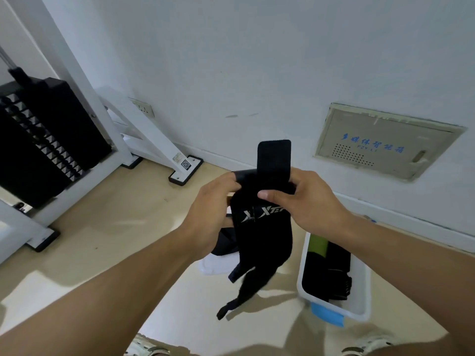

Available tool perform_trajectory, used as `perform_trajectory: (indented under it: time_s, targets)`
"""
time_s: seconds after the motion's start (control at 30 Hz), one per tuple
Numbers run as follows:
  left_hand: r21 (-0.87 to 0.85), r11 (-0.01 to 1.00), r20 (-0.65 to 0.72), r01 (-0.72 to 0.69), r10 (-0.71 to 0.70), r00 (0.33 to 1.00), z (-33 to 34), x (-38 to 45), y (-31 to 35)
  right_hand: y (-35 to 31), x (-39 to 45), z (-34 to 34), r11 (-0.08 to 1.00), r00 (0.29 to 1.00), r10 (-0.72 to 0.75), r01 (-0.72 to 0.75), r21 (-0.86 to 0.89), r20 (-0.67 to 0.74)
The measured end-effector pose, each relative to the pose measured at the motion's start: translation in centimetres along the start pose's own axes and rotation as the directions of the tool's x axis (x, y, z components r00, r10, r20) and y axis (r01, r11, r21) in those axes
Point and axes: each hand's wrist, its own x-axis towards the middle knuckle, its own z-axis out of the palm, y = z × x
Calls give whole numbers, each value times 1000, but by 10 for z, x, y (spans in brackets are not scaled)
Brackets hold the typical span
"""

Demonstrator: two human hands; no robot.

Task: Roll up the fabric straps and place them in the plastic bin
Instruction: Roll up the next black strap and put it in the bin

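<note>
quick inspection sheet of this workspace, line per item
surface: beige floor, no table in view
job's things: black fabric strap held in the air, top flap upright, tail hanging loose, not yet rolled; white plastic bin on the floor at right, holding dark items and a green one
clutter: second white container with dark fabric behind the strap
grippers: left hand and right hand both grip the strap's upper part
cables: nothing seen
surroundings: weight stack machine with white frame at left, wall socket, wall panel
</note>
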Motion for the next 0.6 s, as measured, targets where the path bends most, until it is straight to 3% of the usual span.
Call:
perform_trajectory:
  time_s: [0.13,0.27,0.47,0.6]
  targets:
    - [-9,998,-53,55,-56,997,-5,0,0,1,-2,2,998,994,44,-49,43,104]
    - [1,1000,-136,-25,25,990,-8,3,-4,1,-1,2,997,990,74,-77,20,124]
    - [19,992,-157,-128,129,979,-9,5,-5,-2,0,-1,993,985,41,-21,-120,168]
    - [2,992,-108,-126,125,986,-8,4,-4,-7,-4,1,999,980,-15,6,45,197]
